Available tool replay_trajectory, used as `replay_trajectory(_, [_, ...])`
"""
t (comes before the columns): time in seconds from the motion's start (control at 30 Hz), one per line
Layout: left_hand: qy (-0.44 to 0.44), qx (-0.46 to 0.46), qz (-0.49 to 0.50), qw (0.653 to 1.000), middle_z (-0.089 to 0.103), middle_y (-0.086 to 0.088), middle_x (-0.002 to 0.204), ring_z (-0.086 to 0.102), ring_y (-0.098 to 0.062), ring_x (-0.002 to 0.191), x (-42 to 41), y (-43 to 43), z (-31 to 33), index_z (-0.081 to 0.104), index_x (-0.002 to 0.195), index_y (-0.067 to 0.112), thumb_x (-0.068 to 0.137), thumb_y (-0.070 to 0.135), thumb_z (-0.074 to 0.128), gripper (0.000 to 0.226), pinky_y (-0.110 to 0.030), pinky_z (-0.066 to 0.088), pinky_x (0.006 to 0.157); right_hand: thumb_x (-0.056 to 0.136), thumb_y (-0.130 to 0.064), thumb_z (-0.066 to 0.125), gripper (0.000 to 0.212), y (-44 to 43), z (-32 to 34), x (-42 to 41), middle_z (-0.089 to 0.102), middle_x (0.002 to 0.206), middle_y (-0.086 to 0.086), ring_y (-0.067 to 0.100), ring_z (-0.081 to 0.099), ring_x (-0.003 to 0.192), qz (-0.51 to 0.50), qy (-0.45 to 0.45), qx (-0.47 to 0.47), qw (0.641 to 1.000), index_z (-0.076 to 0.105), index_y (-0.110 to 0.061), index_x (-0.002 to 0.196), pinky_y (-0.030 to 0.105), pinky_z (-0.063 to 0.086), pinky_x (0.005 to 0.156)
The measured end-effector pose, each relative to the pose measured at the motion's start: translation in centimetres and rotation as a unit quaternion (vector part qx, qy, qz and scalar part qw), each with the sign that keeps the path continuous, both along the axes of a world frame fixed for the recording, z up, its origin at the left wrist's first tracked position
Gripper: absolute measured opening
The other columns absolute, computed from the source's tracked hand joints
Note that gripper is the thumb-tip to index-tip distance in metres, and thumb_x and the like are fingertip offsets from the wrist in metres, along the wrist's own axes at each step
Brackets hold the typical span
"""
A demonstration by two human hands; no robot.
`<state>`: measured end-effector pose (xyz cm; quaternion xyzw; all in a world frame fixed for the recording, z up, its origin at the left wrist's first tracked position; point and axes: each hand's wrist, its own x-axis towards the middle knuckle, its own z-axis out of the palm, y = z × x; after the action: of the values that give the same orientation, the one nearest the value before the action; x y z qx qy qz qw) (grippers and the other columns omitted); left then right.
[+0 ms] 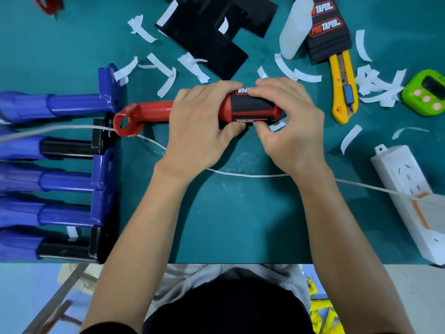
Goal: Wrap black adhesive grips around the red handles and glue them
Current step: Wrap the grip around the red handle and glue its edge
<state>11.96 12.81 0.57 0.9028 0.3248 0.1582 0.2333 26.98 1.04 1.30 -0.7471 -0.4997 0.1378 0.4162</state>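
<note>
the red handle point(149, 114) lies with its long axis left to right across the teal table point(240, 213), ring end to the left and the wrapped end to the right, held just above the surface between both hands. the black grip point(252, 107) sits round the right-hand part. the left hand point(199, 121) is curled over the shaft just left of the grip, thumb under it. the right hand point(289, 121) pinches the grip itself, fingers on the far edge and thumb on the near edge, so it is the nearer hand for pressing the seam. the seam seems to run along the underside by the thumbs, though they hide it. the glue bottle point(295, 30) stands well beyond the right hand. open table lies toward the body, crossed only by a white cord point(240, 174). blue handles point(67, 104) crowd the left.
</note>
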Motion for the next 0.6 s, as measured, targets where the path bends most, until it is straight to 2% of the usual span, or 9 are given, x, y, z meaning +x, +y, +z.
replay_trajectory(0.13, [0.001, -0.008, 0.002, 1.0, 0.069, 0.013, 0.124, 0.059, -0.014, 0.113, 0.0, 0.0, 0.1, 0.061, 0.134, 0.026, 0.079, 0.05, 0.077, 0.062, -0.026, 0.03, 0.095, 0.078, 0.003, 0.079, 0.047, -0.3, -0.2, -0.1, 0.068, 0.134, 0.004, 0.023, 0.059, 0.131, -0.019, 0.002, 0.005, 1.0, 0.075, -0.011, 0.123, 0.038, 0.047, 0.113])
replay_trajectory(0.23, [0.003, -0.011, 0.0, 1.0, 0.069, 0.013, 0.125, 0.059, -0.015, 0.113, 0.0, 0.1, 0.2, 0.061, 0.134, 0.026, 0.079, 0.05, 0.077, 0.062, -0.027, 0.03, 0.095, 0.077, -0.001, 0.085, 0.034, -1.1, 0.0, 0.1, 0.069, 0.133, 0.006, 0.024, 0.058, 0.126, -0.054, -0.056, 0.056, 0.995, 0.079, -0.006, 0.11, 0.025, 0.045, 0.109])
replay_trajectory(0.3, [0.005, -0.01, 0.0, 1.0, 0.068, 0.013, 0.125, 0.059, -0.015, 0.113, -0.1, 0.1, 0.2, 0.061, 0.134, 0.026, 0.079, 0.05, 0.076, 0.062, -0.026, 0.029, 0.095, 0.078, -0.004, 0.087, 0.027, -1.4, 0.1, 0.4, 0.07, 0.131, 0.009, 0.027, 0.058, 0.124, -0.06, -0.09, 0.066, 0.992, 0.081, -0.005, 0.104, 0.021, 0.043, 0.108])
replay_trajectory(0.37, [0.007, -0.01, -0.001, 1.0, 0.069, 0.013, 0.125, 0.059, -0.015, 0.113, 0.0, 0.1, 0.2, 0.061, 0.134, 0.026, 0.08, 0.05, 0.076, 0.061, -0.026, 0.029, 0.094, 0.079, -0.003, 0.087, 0.023, -1.4, 0.0, 0.7, 0.071, 0.129, 0.012, 0.031, 0.062, 0.123, -0.061, -0.098, 0.063, 0.991, 0.082, -0.004, 0.102, 0.025, 0.047, 0.109])
replay_trajectory(0.5, [0.004, -0.013, 0.001, 1.0, 0.069, 0.012, 0.124, 0.06, -0.015, 0.112, 0.0, 0.1, 0.4, 0.062, 0.133, 0.026, 0.079, 0.049, 0.077, 0.061, -0.026, 0.029, 0.094, 0.081, -0.005, 0.085, 0.019, -1.6, -0.2, 0.7, 0.074, 0.124, 0.012, 0.033, 0.067, 0.122, -0.054, -0.125, 0.047, 0.99, 0.083, -0.005, 0.101, 0.05, 0.054, 0.102])
replay_trajectory(0.6, [0.002, -0.017, 0.002, 1.0, 0.069, 0.012, 0.124, 0.06, -0.016, 0.112, 0.0, 0.0, 0.5, 0.062, 0.133, 0.025, 0.08, 0.049, 0.078, 0.061, -0.026, 0.029, 0.094, 0.08, -0.011, 0.087, 0.023, -1.7, -0.1, 0.8, 0.072, 0.128, 0.009, 0.032, 0.065, 0.125, -0.05, -0.089, 0.043, 0.994, 0.083, -0.008, 0.103, 0.052, 0.052, 0.103])
